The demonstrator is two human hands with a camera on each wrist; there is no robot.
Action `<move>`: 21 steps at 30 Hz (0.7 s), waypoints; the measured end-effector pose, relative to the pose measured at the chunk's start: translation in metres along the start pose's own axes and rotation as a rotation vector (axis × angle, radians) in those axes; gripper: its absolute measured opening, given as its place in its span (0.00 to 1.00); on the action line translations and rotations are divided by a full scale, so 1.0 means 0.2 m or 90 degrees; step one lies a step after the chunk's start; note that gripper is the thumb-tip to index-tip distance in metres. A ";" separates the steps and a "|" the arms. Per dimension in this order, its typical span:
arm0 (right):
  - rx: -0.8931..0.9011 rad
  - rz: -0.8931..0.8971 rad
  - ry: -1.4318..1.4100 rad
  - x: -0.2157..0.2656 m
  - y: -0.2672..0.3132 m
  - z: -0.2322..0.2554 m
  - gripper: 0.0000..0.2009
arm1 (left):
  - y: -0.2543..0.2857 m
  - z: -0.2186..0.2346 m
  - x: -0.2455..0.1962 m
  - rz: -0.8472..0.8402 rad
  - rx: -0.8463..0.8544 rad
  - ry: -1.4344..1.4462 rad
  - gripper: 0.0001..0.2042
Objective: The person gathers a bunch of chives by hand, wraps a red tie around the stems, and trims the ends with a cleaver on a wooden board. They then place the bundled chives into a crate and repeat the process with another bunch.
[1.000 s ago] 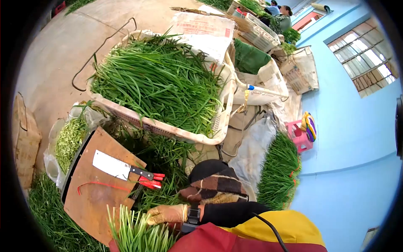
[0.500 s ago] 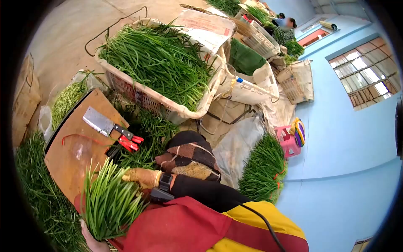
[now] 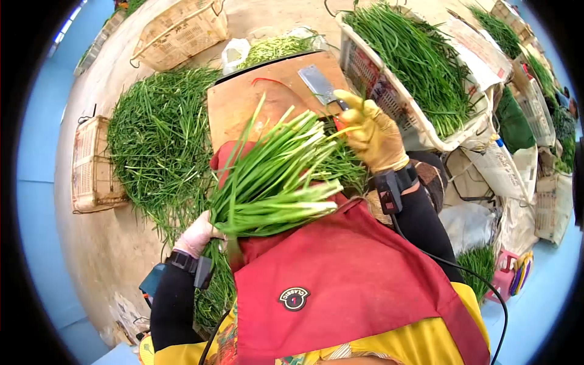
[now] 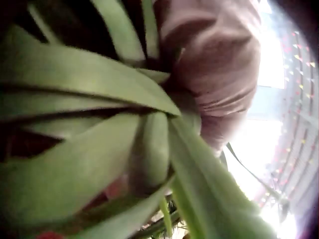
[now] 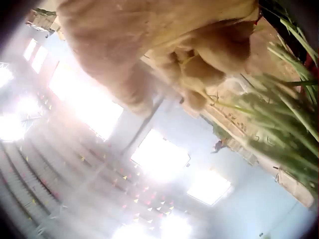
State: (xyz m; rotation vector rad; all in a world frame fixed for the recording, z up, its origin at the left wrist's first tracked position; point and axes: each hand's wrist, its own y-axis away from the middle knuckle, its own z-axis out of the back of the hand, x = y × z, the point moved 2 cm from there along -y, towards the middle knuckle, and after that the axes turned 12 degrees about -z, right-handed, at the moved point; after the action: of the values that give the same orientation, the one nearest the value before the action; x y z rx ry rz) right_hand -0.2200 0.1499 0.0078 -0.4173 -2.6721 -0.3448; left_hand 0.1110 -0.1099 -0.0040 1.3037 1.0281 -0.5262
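A bunch of long green stalks point(image 3: 274, 176) with pale ends lies across the red apron, its pale ends toward the right. The left hand point(image 3: 198, 235), in a pale glove, grips its leafy end; in the left wrist view broad leaves point(image 4: 89, 79) pass by that gloved hand point(image 4: 214, 64). Beside the pale ends is the right hand point(image 3: 374, 135), in a yellowish glove. Its curled fingers pinch a thin yellow-green stalk, and the right wrist view shows this strand point(image 5: 227, 105) coming from the fingers of the hand point(image 5: 164, 45).
Beyond the bunch, a cleaver point(image 3: 316, 84) and a red strip point(image 3: 274, 81) lie on a wooden board point(image 3: 234, 106). A heap of greens point(image 3: 161, 128) covers the floor at left. A full crate point(image 3: 450, 145) stands at right, and an upturned-looking crate point(image 3: 182, 36) at the back.
The view has swung left and down. The bunch now lies tilted across the apron, the left hand has come into fuller view, and the right hand is raised beside the pale ends.
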 end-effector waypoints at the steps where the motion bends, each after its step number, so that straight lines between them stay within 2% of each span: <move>1: -0.018 0.035 0.014 0.02 0.01 0.05 0.20 | -0.01 0.06 0.13 -0.007 0.010 0.053 0.24; 2: -0.038 0.070 0.028 0.05 0.04 0.09 0.18 | -0.01 0.10 0.22 -0.013 0.021 0.108 0.24; 3: -0.110 0.071 0.037 0.07 0.07 0.10 0.17 | -0.01 0.02 0.13 -0.054 0.069 0.077 0.22; 4: -0.180 0.070 0.047 0.10 0.10 0.11 0.17 | -0.03 0.05 0.19 -0.052 0.087 0.100 0.21; 5: -0.130 0.106 0.082 0.13 0.11 0.18 0.17 | -0.03 0.05 0.19 -0.065 0.093 0.114 0.20; 6: -0.247 0.138 0.080 0.15 0.13 0.20 0.17 | -0.03 0.05 0.18 -0.080 0.101 0.126 0.19; 7: -0.254 0.150 0.120 0.18 0.16 0.25 0.17 | -0.04 0.07 0.19 -0.093 0.126 0.125 0.18; 10: -0.330 0.174 0.270 0.22 0.22 0.33 0.17 | -0.02 0.03 0.14 -0.037 0.081 0.149 0.18; 11: -0.375 0.085 0.403 0.24 0.25 0.30 0.16 | -0.03 0.04 0.16 -0.036 0.081 0.147 0.18; 12: -0.336 0.043 0.481 0.20 0.20 0.26 0.17 | -0.04 0.05 0.19 -0.051 0.074 0.154 0.18; 13: -0.353 0.017 0.533 0.16 0.20 0.20 0.17 | -0.05 0.05 0.20 -0.067 0.067 0.160 0.18; 14: -0.372 -0.009 0.585 0.10 0.18 0.05 0.17 | -0.06 0.05 0.20 -0.066 0.070 0.160 0.18; 16: -0.298 -0.120 0.586 0.00 0.06 0.04 0.19 | -0.07 0.04 0.18 -0.034 0.096 0.149 0.18; 18: -0.216 -0.210 0.667 -0.11 -0.03 -0.11 0.19 | -0.07 0.03 0.17 -0.034 0.086 0.154 0.18; 20: -0.106 -0.080 0.444 -0.33 -0.18 0.06 0.16 | -0.05 -0.01 0.12 -0.034 0.057 0.111 0.19; 21: -0.168 -0.096 0.458 -0.33 -0.19 0.06 0.15 | -0.04 0.00 0.12 -0.008 0.052 0.112 0.20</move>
State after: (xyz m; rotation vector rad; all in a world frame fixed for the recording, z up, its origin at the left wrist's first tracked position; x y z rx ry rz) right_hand -0.1788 0.1033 -0.0381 -0.1245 -1.9596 -0.7397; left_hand 0.1159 -0.1062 -0.0282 1.4366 1.1707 -0.4733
